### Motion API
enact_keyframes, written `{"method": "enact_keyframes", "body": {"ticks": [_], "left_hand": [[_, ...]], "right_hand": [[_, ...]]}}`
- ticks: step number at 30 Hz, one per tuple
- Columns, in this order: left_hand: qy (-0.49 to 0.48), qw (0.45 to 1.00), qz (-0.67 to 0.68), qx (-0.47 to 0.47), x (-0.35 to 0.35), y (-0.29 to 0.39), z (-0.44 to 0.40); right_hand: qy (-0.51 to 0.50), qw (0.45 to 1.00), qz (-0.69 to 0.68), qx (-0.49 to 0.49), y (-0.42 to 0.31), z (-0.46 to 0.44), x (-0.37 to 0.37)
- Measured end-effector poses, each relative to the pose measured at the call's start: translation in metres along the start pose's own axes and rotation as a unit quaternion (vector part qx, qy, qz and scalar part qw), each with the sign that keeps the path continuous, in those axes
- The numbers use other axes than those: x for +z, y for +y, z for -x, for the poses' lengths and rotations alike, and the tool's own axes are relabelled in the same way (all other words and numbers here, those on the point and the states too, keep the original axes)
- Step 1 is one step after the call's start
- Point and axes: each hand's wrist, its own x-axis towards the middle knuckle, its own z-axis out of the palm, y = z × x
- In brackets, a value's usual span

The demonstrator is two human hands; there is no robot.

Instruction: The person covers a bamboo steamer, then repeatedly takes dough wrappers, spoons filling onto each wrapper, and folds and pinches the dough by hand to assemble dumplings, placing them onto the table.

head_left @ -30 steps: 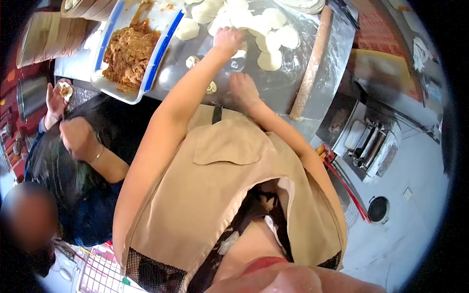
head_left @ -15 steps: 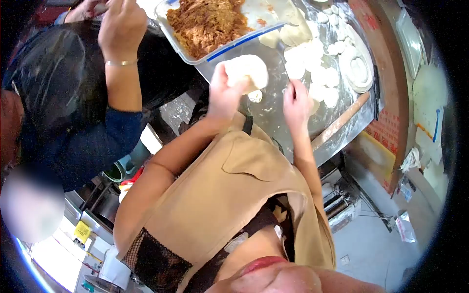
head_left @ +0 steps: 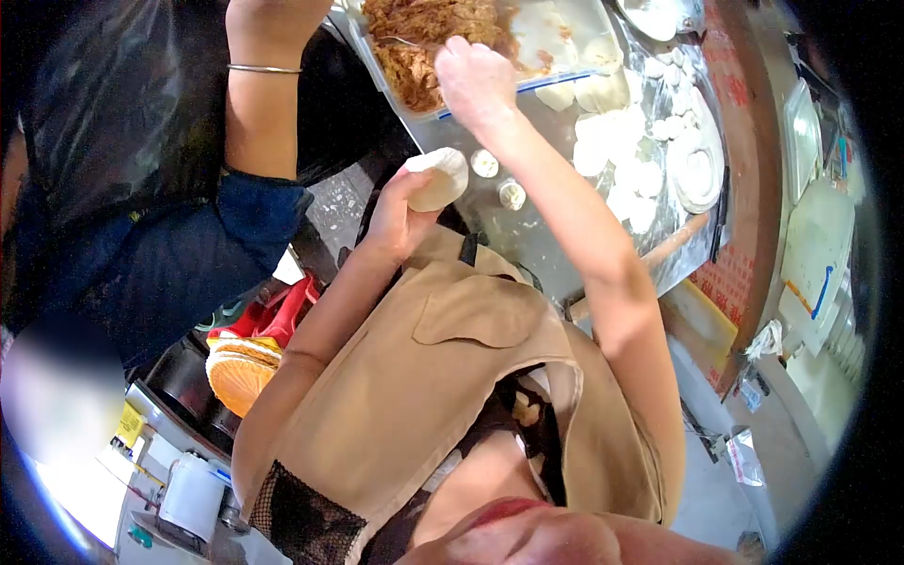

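My left hand [head_left: 403,209] holds a round, thin dough wrapper [head_left: 439,181], cupped near the table's edge. My right hand [head_left: 476,87] reaches over a clear plastic box [head_left: 574,56] of brown minced filling [head_left: 395,80]. Its fingers are closed on a thin metal utensil [head_left: 400,40], mostly hidden by the hand and the filling. Between my hands, a small filled dumpling [head_left: 485,163] and a second dumpling [head_left: 511,195] sit on the metal table [head_left: 541,141].
Flattened dough rounds [head_left: 612,141], small dough pieces [head_left: 673,75] and a dough coil [head_left: 697,174] lie at the right. A rolling pin [head_left: 673,241] rests near my right arm. At the left, another person's arm [head_left: 262,122] is close to the box.
My right hand has gone from the dough rounds up and left to the filling. My left hand has drawn the wrapper down and left. The camera view has shifted, and both dumplings now show.
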Motion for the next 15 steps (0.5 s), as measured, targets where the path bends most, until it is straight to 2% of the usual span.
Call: {"method": "enact_keyframes", "body": {"ticks": [3,5,8,9,11,15], "left_hand": [[-0.014,1.0,0.014,0.004,-0.004,-0.001,-0.005],[-0.014,0.999,-0.023,0.017,-0.008,-0.001,-0.007],[0.025,0.999,-0.023,-0.006,-0.012,0.002,-0.011],[0.026,0.999,-0.023,-0.009,-0.013,0.003,-0.013],[0.004,0.999,0.04,-0.034,-0.015,0.004,-0.014],[0.001,0.998,0.053,-0.043,-0.011,0.007,-0.013]], "right_hand": [[-0.027,0.999,-0.001,-0.03,-0.009,0.002,0.009],[-0.052,0.998,-0.017,-0.033,-0.009,0.008,0.003],[-0.117,0.992,-0.047,-0.003,-0.008,0.014,-0.007],[-0.119,0.992,-0.047,0.0,-0.008,0.015,-0.01],[-0.187,0.979,-0.081,0.029,-0.008,0.016,-0.015],[-0.226,0.965,-0.101,0.089,-0.005,0.015,-0.026]]}}
